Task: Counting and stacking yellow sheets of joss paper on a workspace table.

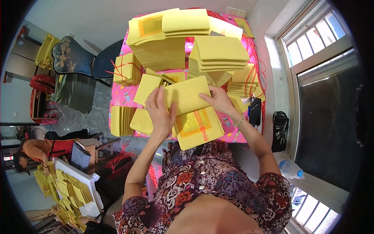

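Observation:
A folded sheet of yellow joss paper [189, 93] lies slanted in front of me. My right hand [221, 102] grips its right edge, thumb on top and fingers partly hidden. At the sheet's left end is my left hand [160, 115], fingers stretched out and thumb apart, touching the paper. Beneath and nearer to me is a stack of joss paper [198, 130] with a gold foil square and a red mark on its top sheet. Left of my left hand, another folded yellow piece [142, 121] rests beside an upright-edged bundle [122, 121].
Tall yellow stacks [157, 52] and folded piles [222, 54] crowd the pink patterned table [126, 97]. Red string ties a bundle [128, 69]. A dark phone [255, 109] is at the right edge. A chair [72, 58] stands left; a person [41, 150] works with yellow paper lower left.

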`<state>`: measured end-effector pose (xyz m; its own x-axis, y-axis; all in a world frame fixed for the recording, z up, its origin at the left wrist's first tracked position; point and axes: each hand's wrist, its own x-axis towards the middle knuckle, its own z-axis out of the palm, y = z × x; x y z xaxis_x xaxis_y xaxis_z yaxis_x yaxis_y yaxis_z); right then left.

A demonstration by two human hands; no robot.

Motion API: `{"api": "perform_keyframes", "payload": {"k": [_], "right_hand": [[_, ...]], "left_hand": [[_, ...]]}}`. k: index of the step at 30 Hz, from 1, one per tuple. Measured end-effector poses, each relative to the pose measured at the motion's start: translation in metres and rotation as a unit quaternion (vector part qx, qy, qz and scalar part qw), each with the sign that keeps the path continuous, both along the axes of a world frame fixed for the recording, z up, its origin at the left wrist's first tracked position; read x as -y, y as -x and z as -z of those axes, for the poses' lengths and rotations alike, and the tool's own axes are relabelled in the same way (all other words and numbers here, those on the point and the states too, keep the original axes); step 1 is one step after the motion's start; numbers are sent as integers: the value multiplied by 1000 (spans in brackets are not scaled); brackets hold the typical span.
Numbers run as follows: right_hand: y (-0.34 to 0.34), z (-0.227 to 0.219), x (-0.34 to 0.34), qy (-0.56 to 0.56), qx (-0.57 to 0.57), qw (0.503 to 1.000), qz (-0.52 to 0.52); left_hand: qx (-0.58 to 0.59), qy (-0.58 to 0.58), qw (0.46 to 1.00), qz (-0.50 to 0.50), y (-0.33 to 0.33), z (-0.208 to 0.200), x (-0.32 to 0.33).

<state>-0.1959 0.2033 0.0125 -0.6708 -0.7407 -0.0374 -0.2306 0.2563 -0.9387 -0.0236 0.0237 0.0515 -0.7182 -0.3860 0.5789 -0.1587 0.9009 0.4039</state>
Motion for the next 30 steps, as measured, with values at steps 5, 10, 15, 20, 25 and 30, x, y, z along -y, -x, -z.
{"api": "perform_keyframes", "payload": {"k": [5, 10, 15, 20, 25, 30], "right_hand": [[-2, 11, 2, 6, 14, 999, 35], [-9, -13, 5, -65, -69, 994, 52], [-13, -23, 6, -78, -62, 993, 60], [-13, -22, 6, -92, -81, 990, 74], [-12, -21, 9, -94, -97, 988, 71], [-11, -18, 8, -112, -86, 988, 64]], "left_hand": [[102, 81, 977, 171, -9, 17, -20], [245, 34, 946, 211, -6, 19, -23], [250, 25, 943, 219, -5, 20, -22], [259, 23, 938, 227, -4, 20, -21], [268, 15, 936, 228, -4, 23, -20], [284, 15, 931, 228, -3, 28, -20]]}}
